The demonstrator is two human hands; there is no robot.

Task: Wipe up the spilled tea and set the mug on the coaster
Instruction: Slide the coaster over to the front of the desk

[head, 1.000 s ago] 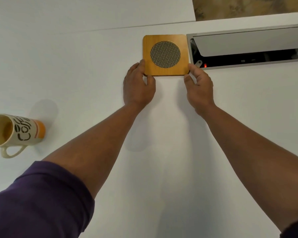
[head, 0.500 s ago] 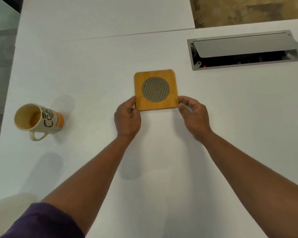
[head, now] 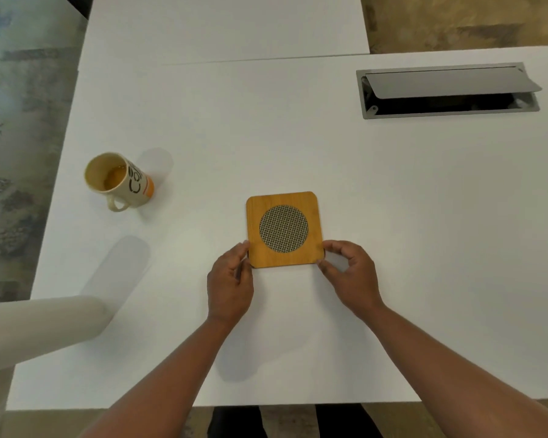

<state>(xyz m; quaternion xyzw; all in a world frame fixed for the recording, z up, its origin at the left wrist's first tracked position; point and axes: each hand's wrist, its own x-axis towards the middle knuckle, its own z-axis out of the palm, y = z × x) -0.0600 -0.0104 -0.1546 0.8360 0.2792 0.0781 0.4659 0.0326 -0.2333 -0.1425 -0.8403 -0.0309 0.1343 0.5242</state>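
Here, both hands hold the coaster (head: 284,229) on the white worktop (head: 393,191). The left hand (head: 230,284) pinches the coaster's near left corner w/ thumb and fingers. The right hand (head: 350,276) pinches the near right corner, thumb on the near edge, fingers curled just above. So each hand's grip is narrow and tight on the coaster.

The coaster is a square of orange-brown wood w/ round corners. It has a grey woven circle in the middle. It lies flat, near the front-middle of the worktop.

The mug (head: 119,181) is well apart from the coaster, off to the left & a bit farther back. It lies on its side. Its open mouth points left and toward the camera. The handle (head: 117,204) sticks out toward the near side. The mug is cream w/ black letters and an orange band at the bottom. A little orange-brown tea (head: 114,178) sits inside it, low on the inner wall. No hand touches the mug.

Can't tell if there is any wet tea on the worktop; only soft grey shadows show near the mug.

At the back right, a grey metal box (head: 450,90) is set into the worktop. Its flap is tilted open and it's dark inside.

At the near left, a pale tube-like thing (head: 38,327) pokes in over the worktop's edge. Can't tell what it is.
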